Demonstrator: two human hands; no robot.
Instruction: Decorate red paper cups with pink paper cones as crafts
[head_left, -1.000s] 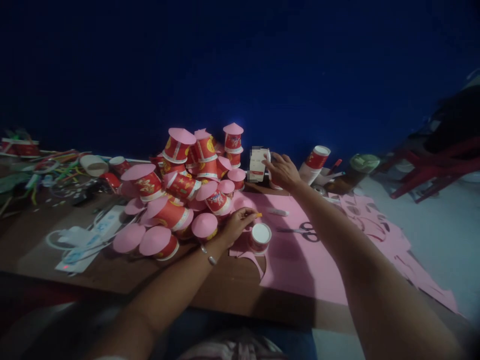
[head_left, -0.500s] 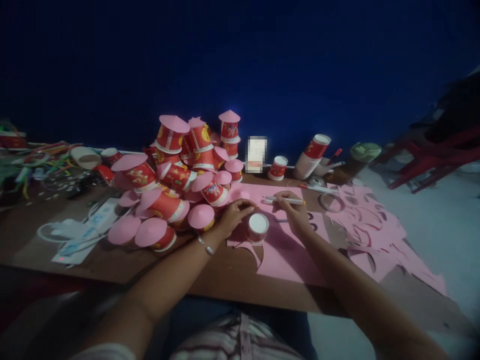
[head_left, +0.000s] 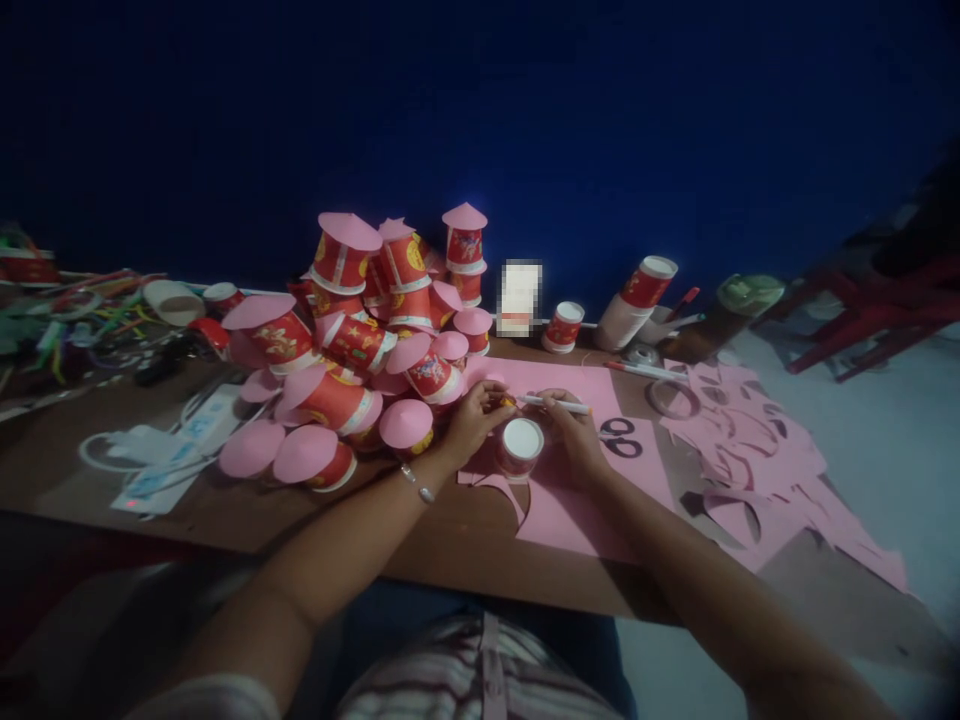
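My right hand (head_left: 574, 425) is closed around a white marker pen (head_left: 555, 403), whose tip points left towards my other hand. Between the fingertips of my left hand (head_left: 480, 420) is a small orange-yellow piece (head_left: 508, 401), too small to name. An upside-down red paper cup (head_left: 522, 447) with a white base stands just in front of both hands. Under them lies a sheet of pink paper (head_left: 592, 510) with curved cut edges. Scissors (head_left: 622, 438) with dark handles rest on it, right beside my right hand.
Red paper cups with pink cone tops (head_left: 349, 265) are piled on the left. A white power strip (head_left: 180, 450) and tangled coloured strips (head_left: 105, 310) lie further left. To the right are a tape roll (head_left: 673, 399), pink paper scraps (head_left: 750, 440) and stacked cups (head_left: 649, 285).
My right hand has moved left and down with the marker, bringing its tip close to my left fingers. The orange-yellow piece and the scissors' handles now show more plainly. The view has shifted slightly.
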